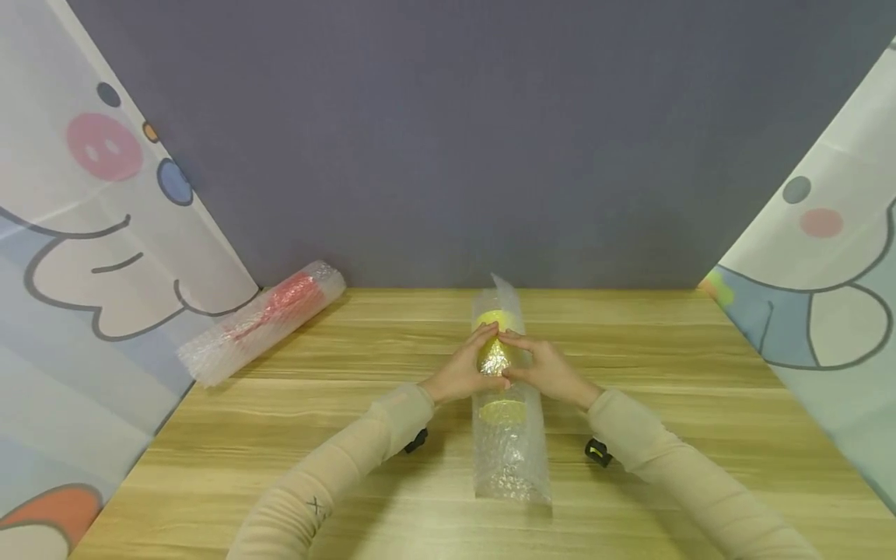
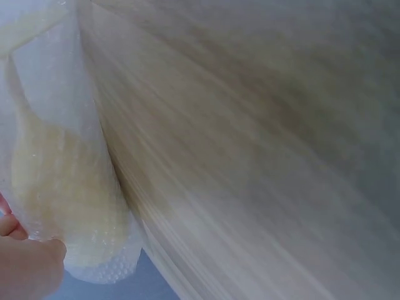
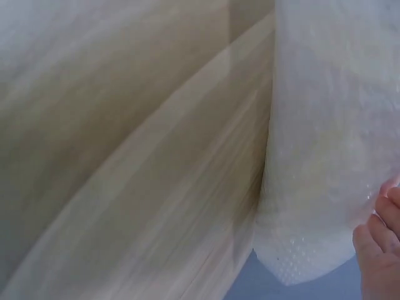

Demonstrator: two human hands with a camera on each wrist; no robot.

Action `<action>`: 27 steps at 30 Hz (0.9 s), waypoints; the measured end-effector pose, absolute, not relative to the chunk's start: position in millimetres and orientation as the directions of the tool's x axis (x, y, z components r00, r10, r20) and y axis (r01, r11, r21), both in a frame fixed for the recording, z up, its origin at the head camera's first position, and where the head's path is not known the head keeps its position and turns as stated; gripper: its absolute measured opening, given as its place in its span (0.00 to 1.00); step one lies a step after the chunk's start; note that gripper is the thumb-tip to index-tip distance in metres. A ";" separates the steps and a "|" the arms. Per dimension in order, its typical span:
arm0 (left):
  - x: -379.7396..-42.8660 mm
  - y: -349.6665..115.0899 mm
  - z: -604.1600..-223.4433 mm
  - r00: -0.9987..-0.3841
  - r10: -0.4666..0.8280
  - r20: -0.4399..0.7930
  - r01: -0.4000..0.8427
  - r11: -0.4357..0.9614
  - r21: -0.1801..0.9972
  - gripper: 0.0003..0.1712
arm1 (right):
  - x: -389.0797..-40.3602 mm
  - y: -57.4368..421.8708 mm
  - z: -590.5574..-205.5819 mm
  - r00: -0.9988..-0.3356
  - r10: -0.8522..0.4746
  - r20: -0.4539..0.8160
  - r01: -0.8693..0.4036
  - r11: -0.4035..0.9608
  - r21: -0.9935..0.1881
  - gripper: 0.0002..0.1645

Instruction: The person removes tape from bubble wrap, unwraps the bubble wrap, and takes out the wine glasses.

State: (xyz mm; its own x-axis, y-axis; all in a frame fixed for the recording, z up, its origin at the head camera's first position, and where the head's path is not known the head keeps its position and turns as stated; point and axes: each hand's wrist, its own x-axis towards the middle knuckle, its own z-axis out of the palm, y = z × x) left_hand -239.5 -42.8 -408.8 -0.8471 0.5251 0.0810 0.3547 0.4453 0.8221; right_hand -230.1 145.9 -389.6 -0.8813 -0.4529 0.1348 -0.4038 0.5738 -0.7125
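Observation:
A long clear bubble-wrap roll (image 1: 511, 459) lies lengthwise on the table in front of me. Through its layers shows a yellow object (image 1: 494, 358); in the left wrist view this yellow object (image 2: 69, 187) has a rounded body and a thin neck, its kind blurred by the wrap. My left hand (image 1: 463, 373) rests on the roll from the left, thumb and fingers spread apart. From the right, my right hand (image 1: 549, 373) lies over it in the same way, fingertips close to the left hand's. In the right wrist view, slightly bent fingers (image 3: 381, 237) touch the wrap (image 3: 319, 187).
At the back left, a second bubble-wrap roll (image 1: 269, 319) with something red inside lies slanted against the printed side cloth (image 1: 140, 249). A dark grey panel (image 1: 476, 140) stands behind the wooden table (image 1: 665, 350). Another printed cloth (image 1: 826, 257) borders the right side.

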 end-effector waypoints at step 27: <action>-241.5 -42.0 -415.9 -0.830 0.551 0.085 0.365 0.423 0.829 0.56 | -240.1 163.3 -400.9 -0.578 -0.690 0.435 -0.814 0.450 -0.367 0.15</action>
State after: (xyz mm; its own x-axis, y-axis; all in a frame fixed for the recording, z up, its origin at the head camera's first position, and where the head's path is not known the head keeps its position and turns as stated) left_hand -241.5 -42.0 -415.9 -0.8305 0.5506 0.0846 0.3649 0.4229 0.8295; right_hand -240.1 163.3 -400.9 -0.5782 -0.6905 0.4347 -0.8139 0.4502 -0.3673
